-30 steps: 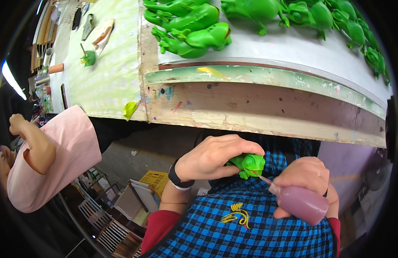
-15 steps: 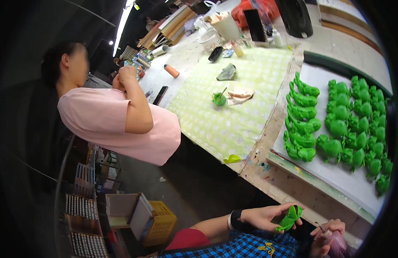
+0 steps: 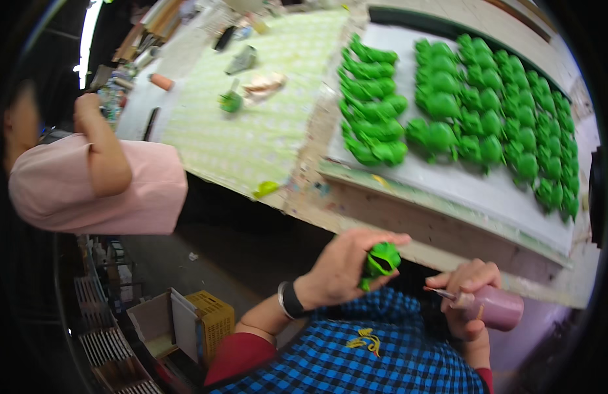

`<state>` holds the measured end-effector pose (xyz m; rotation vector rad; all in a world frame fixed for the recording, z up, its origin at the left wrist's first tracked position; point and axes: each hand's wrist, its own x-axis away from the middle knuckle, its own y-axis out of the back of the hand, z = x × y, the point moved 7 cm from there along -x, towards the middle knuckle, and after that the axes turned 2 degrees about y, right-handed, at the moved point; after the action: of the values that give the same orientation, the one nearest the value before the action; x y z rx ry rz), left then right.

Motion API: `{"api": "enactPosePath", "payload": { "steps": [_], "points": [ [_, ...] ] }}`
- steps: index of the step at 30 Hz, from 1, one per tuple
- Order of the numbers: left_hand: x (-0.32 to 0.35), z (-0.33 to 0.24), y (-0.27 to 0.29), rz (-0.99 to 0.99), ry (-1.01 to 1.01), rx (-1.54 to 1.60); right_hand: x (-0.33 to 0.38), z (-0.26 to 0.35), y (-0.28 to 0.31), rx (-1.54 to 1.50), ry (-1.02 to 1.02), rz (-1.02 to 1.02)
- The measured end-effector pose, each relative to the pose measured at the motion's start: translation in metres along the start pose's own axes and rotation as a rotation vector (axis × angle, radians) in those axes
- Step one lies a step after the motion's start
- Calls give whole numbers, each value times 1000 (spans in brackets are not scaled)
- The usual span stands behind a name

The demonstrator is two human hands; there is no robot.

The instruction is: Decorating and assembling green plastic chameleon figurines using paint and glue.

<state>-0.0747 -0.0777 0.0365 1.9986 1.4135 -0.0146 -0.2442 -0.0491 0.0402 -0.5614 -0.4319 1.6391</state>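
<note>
My left hand [image 3: 343, 266] grips a small green toy figure [image 3: 380, 260] in front of my chest, just below the table's front edge. My right hand [image 3: 471, 289] holds a pinkish-purple squeeze bottle [image 3: 493, 307] with a thin nozzle pointing left toward the figure, a short gap away from it. I wear a black wristband [image 3: 291, 301] on the left wrist and a blue checked apron [image 3: 382, 358].
Several green toy figures [image 3: 461, 111] lie in rows on a white board [image 3: 461, 190] on the worktable. A green-patterned mat [image 3: 264, 125] holds small items to the left. A person in a pink shirt [image 3: 100, 190] sits at left. Boxes [image 3: 185, 322] and crates stand on the floor.
My view has swung right and down, bringing the rows of green figures closer. The bottle's nozzle has drawn back a little from the figure in my left hand.
</note>
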Motion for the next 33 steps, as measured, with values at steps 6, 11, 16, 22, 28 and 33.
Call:
{"api": "enactPosePath", "payload": {
  "steps": [6, 11, 16, 22, 28, 33],
  "points": [
    [-6, -1, -4, 76, -72, -269, 1, 0, -5, 118, 48, 135],
    [-3, -6, -4, -16, -182, -308, -5, 3, -14, 267, 202, 233],
    [1, 0, -11, 60, -174, -295, -8, 7, -19, 387, 298, 243],
    [0, 1, -15, 47, -185, -281, -12, 7, -23, 551, 281, 329],
    [1, 2, -16, 51, -180, -246, -11, 3, -24, 647, 283, 332],
    [1, 2, -18, 52, -180, -261, -11, 3, -30, 745, 379, 396]
  ]
}}
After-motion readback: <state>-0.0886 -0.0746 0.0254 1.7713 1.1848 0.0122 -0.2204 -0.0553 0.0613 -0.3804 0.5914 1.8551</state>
